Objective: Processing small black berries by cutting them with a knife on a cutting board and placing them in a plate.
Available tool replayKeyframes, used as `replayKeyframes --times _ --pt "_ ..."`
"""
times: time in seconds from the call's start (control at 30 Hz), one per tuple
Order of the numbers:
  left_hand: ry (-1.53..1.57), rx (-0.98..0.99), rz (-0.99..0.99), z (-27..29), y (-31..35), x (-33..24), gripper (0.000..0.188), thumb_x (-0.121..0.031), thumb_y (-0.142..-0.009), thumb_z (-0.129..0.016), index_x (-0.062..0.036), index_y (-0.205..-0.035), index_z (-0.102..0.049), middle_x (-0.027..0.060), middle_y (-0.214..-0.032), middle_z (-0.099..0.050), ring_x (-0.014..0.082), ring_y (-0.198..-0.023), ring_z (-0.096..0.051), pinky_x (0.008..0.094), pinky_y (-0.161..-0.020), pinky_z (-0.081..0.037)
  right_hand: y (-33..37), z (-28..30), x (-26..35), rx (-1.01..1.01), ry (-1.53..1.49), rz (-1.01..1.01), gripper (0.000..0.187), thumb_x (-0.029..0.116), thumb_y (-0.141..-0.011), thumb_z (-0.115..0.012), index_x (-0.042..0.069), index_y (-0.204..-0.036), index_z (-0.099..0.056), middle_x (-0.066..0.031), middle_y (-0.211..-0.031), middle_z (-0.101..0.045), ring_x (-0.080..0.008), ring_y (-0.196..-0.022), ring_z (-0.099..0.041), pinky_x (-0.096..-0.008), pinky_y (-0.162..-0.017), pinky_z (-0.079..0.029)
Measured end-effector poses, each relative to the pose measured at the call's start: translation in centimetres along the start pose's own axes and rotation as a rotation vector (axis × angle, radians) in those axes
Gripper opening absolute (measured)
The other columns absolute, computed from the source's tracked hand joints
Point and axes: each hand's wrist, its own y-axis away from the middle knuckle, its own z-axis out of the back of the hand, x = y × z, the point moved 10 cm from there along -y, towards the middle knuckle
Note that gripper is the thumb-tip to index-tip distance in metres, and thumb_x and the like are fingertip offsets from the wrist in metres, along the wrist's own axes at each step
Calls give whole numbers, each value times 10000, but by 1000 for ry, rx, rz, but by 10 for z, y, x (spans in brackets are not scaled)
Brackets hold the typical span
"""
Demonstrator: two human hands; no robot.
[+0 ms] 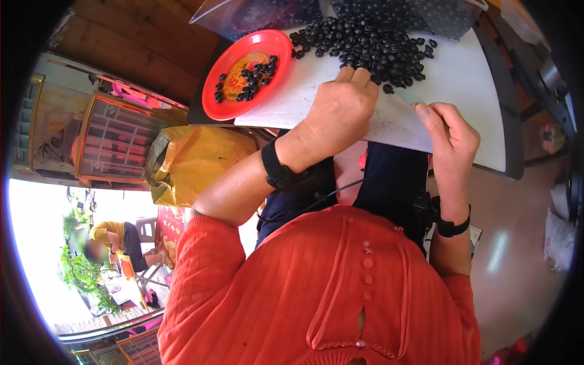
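Note:
A heap of small round black bead-like pieces (365, 45) lies on the white tabletop (474, 115). At the near edge of that heap is my left hand (347, 100), its fingers bent and closed; whatever they grip is hidden. To its right, my right hand (450, 131) pinches a thin, pale, flat strip (409, 96) between thumb and fingers. The strip's far end reaches the beads beside a single loose one. A red round plate (215, 104) with a yellow printed centre sits left of my left hand and holds several of the black pieces.
A clear plastic container (213, 21) with more black pieces stands at the table's far side. A yellow bag (201, 161) rests left of the table. Further left, outside, a person in a yellow top (112, 234) bends beside a chair (146, 228). White sacks (558, 237) lie at far right.

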Motion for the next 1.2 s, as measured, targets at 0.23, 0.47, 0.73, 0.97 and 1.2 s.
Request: replayKeyframes --times 0.23,0.47,0.73,0.97,1.2 --pt "160 -113 68 6 12 17 177 -63 -739 -768 -35 -886 -673 106 -890 -592 319 -871 -619 416 -719 -544 0 -2 -2 13 3 -10 248 153 -938 -765 -28 -821 -643 22 -643 -497 -51 -603 -397 -238 -538 -336" --pt "51 -93 104 14 38 34 175 -22 -772 -739 -23 -939 -689 118 -889 -594 335 -875 -614 434 -734 -529 -2 -7 7 38 -20 -16 253 154 -941 -764 -31 -820 -640 27 -647 -485 -47 -608 -397 -237 -540 -336" --pt "725 -147 299 17 45 52 173 -24 -909 -682 11 -1075 -712 76 -920 -651 186 -820 -633 317 -659 -520 2 -36 17 147 99 19 236 182 -924 -762 3 -809 -661 -66 -588 -530 -118 -517 -438 -294 -505 -377" --pt "1653 -71 764 -26 67 46 203 -45 -1009 -619 40 -1185 -671 86 -915 -677 117 -637 -592 239 -557 -483 6 -44 19 153 59 27 222 175 -930 -756 12 -807 -668 -60 -582 -536 -122 -513 -446 -297 -503 -380" --pt "1687 -106 741 -32 68 45 213 -18 -999 -622 47 -1198 -661 109 -941 -681 140 -688 -623 254 -552 -515 8 -42 16 144 53 3 232 173 -937 -755 -2 -811 -670 -42 -588 -540 -102 -528 -451 -288 -502 -377"
